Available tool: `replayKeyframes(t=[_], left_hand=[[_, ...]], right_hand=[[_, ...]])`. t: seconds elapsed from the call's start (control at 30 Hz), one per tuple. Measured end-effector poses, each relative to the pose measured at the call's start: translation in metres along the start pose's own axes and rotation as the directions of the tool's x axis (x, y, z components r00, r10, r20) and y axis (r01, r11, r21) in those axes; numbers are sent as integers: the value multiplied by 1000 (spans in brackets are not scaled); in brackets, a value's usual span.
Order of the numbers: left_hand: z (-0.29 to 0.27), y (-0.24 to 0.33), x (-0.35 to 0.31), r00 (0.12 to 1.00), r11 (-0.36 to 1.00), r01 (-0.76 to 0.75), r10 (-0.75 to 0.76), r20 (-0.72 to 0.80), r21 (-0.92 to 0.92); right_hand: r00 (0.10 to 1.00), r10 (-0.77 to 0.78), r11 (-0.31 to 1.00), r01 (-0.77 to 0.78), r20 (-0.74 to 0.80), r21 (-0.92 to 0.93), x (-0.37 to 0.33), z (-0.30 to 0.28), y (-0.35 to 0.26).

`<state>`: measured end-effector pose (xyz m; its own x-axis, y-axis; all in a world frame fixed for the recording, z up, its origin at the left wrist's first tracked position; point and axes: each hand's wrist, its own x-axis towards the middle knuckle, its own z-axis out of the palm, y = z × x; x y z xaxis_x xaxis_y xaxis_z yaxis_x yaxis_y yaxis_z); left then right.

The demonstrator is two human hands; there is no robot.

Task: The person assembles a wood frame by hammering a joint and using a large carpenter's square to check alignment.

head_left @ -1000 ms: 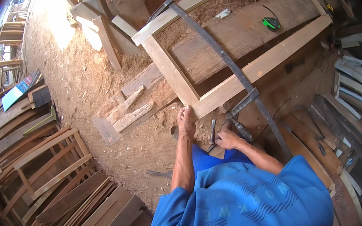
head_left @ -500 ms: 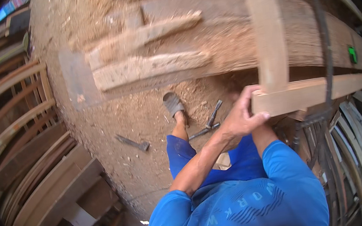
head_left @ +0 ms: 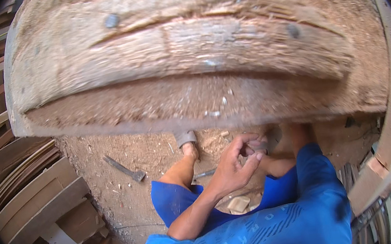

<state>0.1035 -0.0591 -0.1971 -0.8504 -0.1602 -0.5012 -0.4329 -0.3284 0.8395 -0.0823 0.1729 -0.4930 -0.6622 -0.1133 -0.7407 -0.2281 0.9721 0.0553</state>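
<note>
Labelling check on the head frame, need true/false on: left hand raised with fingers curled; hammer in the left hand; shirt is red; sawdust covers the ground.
1. The left hand is raised with fingers curled: true.
2. A hammer is in the left hand: false, it lies on the ground, apart from the hand.
3. The shirt is red: false, it is blue.
4. Sawdust covers the ground: true.
The right hand is hidden behind the left.

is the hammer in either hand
No, the hammer lies on the sawdust floor, well apart from the left hand, and the right hand is hidden behind it.
</note>
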Motion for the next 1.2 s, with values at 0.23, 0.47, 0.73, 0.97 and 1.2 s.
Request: replayKeyframes(t=[0.23, 0.47, 0.73, 0.97, 1.2], left_hand=[[-16, -16, 4, 895, 889, -273, 375, -243, 367], [-2, -9, 32, 994, 945, -81, 100, -45, 317], [5, 48, -23, 991, 992, 126, -126, -40, -18], [27, 202, -40, 995, 998, 51, -49, -84, 23], [83, 336, -2, 857, 641, -471, 495, 143, 605]], right_hand=[[996, 83, 996, -83, 33, -18, 16, 64, 11], [998, 32, 992, -37, 50, 117, -96, 60, 10], [996, -80, 688, 24, 42, 725, -296, -51, -38], [919, -247, 434, 389, -308, 812, -497, -159, -1], [910, -413, 645, 287, 7, 709, -522, -237, -21]])
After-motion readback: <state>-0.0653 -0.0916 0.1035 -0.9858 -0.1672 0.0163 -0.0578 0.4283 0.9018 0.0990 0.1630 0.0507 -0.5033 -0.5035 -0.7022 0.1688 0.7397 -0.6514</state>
